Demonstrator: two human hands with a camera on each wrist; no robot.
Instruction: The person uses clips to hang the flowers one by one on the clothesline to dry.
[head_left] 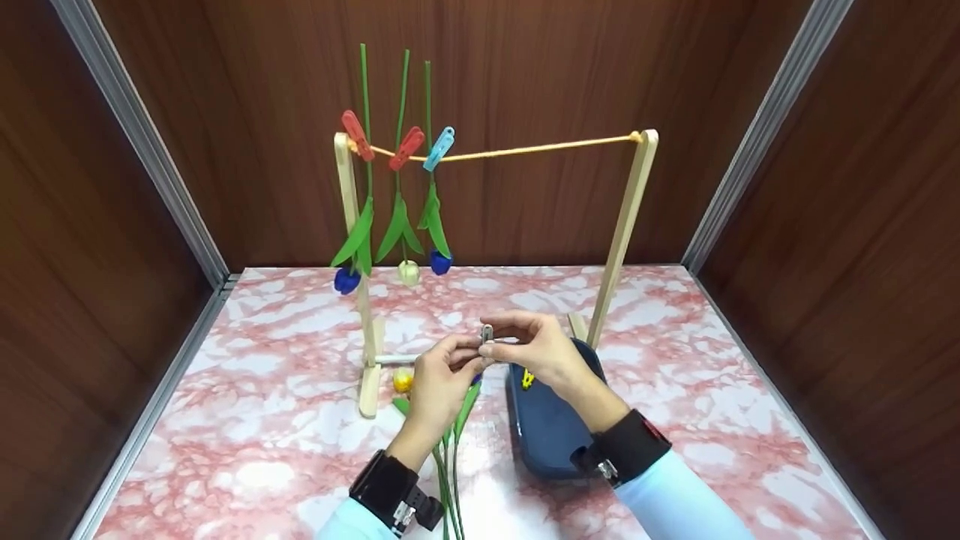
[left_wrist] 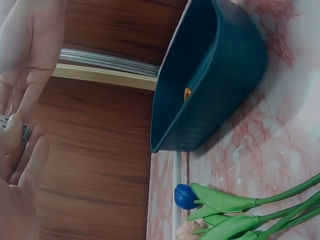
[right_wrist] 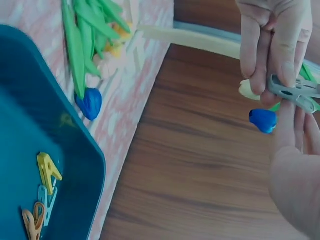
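Observation:
Between my two hands is a small grey clothespin (head_left: 487, 332), just in front of the wooden rack. My left hand (head_left: 442, 379) pinches it with thumb and fingers, as the left wrist view also shows. From the other side, my right hand (head_left: 551, 352) holds the clothespin (right_wrist: 295, 92) between thumb and fingers. Several artificial tulips lie below my left hand, their green stems (head_left: 448, 480) pointing towards me. One has a yellow bloom (head_left: 403, 380), another a blue bloom (left_wrist: 186, 196); my left hand hides part of them in the head view.
A yellow cord (head_left: 540, 148) spans the wooden rack's posts (head_left: 622, 232). Three tulips hang upside down from it by two red clothespins (head_left: 407, 148) and a blue one (head_left: 439, 150). The dark blue tray (head_left: 551, 442) at right holds yellow (right_wrist: 48, 172), light blue (right_wrist: 48, 205) and orange clothespins (right_wrist: 33, 220).

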